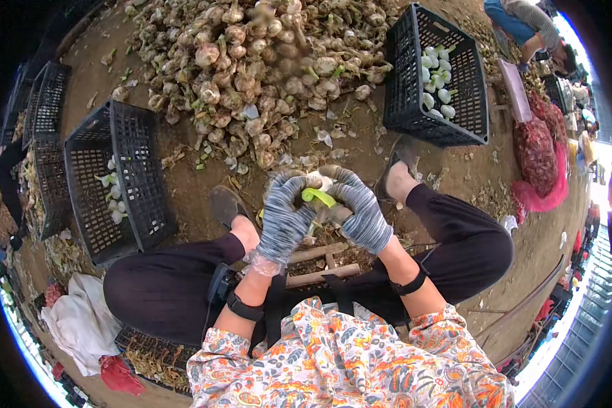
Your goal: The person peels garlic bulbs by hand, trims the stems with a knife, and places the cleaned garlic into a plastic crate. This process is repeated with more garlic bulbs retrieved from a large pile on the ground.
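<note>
Between my knees, both gloved hands meet around one garlic bulb (326, 183), whose white top shows between the fingertips. A bright green strip of stalk (319, 197) sticks out below it. My left hand (284, 209), in a grey striped knit glove, is closed on the bulb from the left. Opposite it, my right hand (362, 207) grips the bulb with thumb and fingers. Much of the bulb is hidden by the gloves. Just beyond the hands lies a large heap of unpeeled garlic (251, 81) with dry, dirty skins.
A black plastic crate (158, 204) with several white bulbs stands at the left; another crate (479, 102) of white bulbs is at the upper right. A pink net sack (540, 156) lies farther right. Another person (537, 30) bends at the top right. Wooden bars (323, 275) lie below my hands.
</note>
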Action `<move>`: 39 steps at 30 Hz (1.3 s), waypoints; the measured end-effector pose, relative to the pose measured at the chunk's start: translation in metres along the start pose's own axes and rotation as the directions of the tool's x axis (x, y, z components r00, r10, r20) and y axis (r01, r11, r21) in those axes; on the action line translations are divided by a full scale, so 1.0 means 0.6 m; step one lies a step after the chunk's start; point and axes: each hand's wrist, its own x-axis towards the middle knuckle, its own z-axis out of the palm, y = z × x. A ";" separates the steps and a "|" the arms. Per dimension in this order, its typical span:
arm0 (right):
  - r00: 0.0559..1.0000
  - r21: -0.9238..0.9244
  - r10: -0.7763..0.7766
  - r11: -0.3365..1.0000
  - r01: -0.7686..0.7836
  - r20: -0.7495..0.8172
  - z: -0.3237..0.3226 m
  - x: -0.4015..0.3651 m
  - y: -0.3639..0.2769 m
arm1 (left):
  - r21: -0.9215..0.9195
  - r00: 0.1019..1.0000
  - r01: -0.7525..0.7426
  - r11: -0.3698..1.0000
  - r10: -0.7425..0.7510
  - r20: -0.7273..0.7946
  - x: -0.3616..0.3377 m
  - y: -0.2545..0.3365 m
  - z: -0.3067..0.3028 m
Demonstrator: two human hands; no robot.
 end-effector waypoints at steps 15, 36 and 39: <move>0.687 0.405 0.671 0.567 -0.717 0.279 -0.009 0.009 0.042 | -0.755 0.942 0.315 0.575 -0.289 0.173 0.014 -0.014 -0.012; 0.877 0.136 0.433 0.875 -0.465 0.209 0.013 -0.024 -0.003 | -0.945 0.613 0.299 -0.133 -0.732 0.297 0.017 -0.093 -0.012; 0.730 0.301 0.475 0.694 -0.654 0.491 -0.008 -0.005 -0.028 | -0.946 0.585 0.287 -0.150 -0.755 0.297 0.020 -0.096 -0.009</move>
